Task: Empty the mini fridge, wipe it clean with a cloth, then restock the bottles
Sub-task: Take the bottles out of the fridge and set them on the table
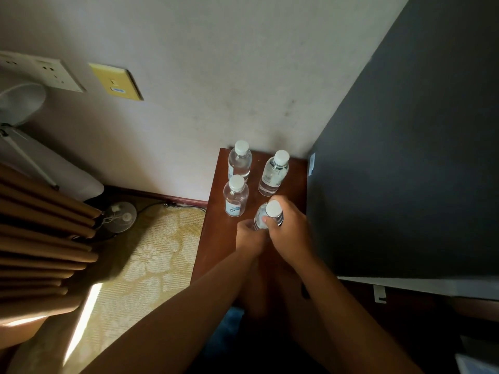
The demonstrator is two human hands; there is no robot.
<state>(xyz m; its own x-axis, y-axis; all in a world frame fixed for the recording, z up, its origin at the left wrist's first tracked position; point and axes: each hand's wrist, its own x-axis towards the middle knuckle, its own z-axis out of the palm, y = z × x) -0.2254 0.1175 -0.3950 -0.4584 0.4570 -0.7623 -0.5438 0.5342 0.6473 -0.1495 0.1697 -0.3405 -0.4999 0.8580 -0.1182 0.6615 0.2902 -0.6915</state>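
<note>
Head view: right hand (287, 233) grips a bottle (266, 218) below its cap, left hand (249, 237) curls around its base, steadying it near three bottles (237, 195) standing just beyond on the desk (216, 211).

Both hands met on one clear, white-capped bottle (266, 215) over the dark wooden surface (213, 225): the right hand (290, 233) gripped its neck, the left hand (249, 237) its lower body. Three more bottles (235, 195) stood upright behind, beside the dark mini fridge (405, 171).
</note>
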